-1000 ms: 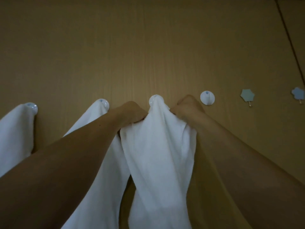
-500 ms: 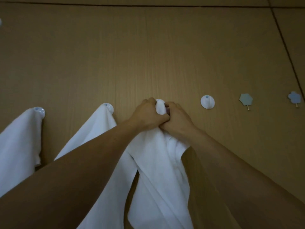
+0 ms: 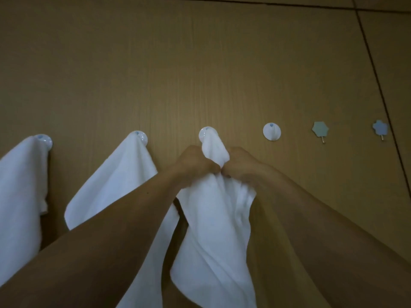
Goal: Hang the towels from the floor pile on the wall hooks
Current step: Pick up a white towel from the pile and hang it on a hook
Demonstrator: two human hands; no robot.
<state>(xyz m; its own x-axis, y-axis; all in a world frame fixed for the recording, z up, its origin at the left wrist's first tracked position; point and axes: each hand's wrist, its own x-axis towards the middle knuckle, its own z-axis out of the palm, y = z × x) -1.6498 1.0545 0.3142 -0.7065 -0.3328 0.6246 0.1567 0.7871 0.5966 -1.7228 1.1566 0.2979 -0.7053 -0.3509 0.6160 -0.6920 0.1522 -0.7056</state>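
A white towel [image 3: 213, 218] hangs from the third round white hook [image 3: 203, 132] on the wooden wall. My left hand [image 3: 193, 163] and my right hand [image 3: 242, 164] pinch it together just below the hook, knuckles nearly touching. Two other white towels hang from hooks to the left, one [image 3: 115, 181] on the second hook [image 3: 142, 136] and one [image 3: 20, 196] on the first hook [image 3: 44, 140]. The floor pile is out of view.
A bare round white hook [image 3: 271, 131] is on the wall to the right of my hands. Further right are a green star-shaped hook [image 3: 320, 130] and a blue flower-shaped hook [image 3: 380, 128]. A dark seam [image 3: 378, 81] runs down the wall panel at right.
My hands came together from either side of the towel and bunched it beneath the hook, then slid slightly lower. The towel's top now shows draped over the hook.
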